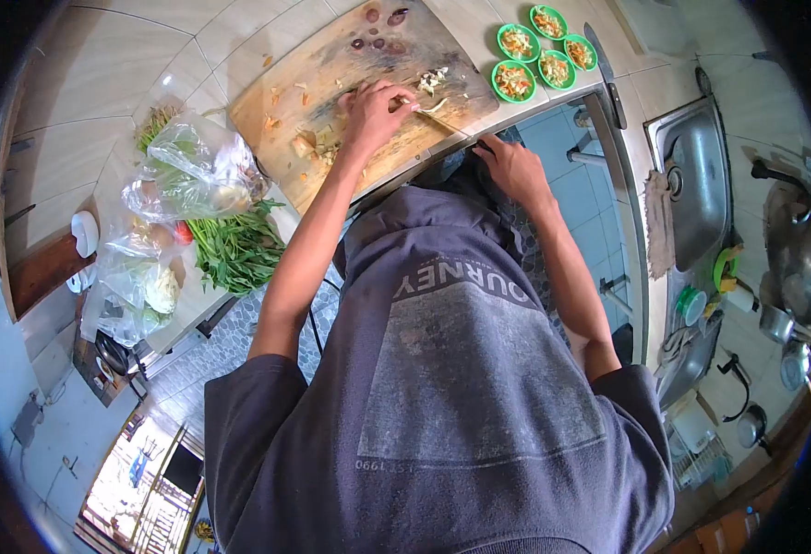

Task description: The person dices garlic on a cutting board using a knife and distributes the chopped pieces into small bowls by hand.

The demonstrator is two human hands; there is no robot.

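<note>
My right hand (513, 173) grips the dark handle of a knife (444, 124) at the counter's front edge. Its narrow blade points left over the wooden cutting board (331, 57). My left hand (375, 115) rests on the board with fingers curled and pressed together beside the blade's tip. Whatever is under its fingertips is too small and covered to name. Pale chopped vegetable pieces (433, 79) lie just beyond the blade. More cut pieces (317, 146) sit left of my left wrist, and orange bits are scattered farther left.
Several green bowls (514, 81) of shredded vegetables stand right of the board, near a second knife (606, 78). A steel sink (696, 185) lies farther right. Plastic bags (188, 166) of produce and leafy greens (237, 246) occupy the left counter.
</note>
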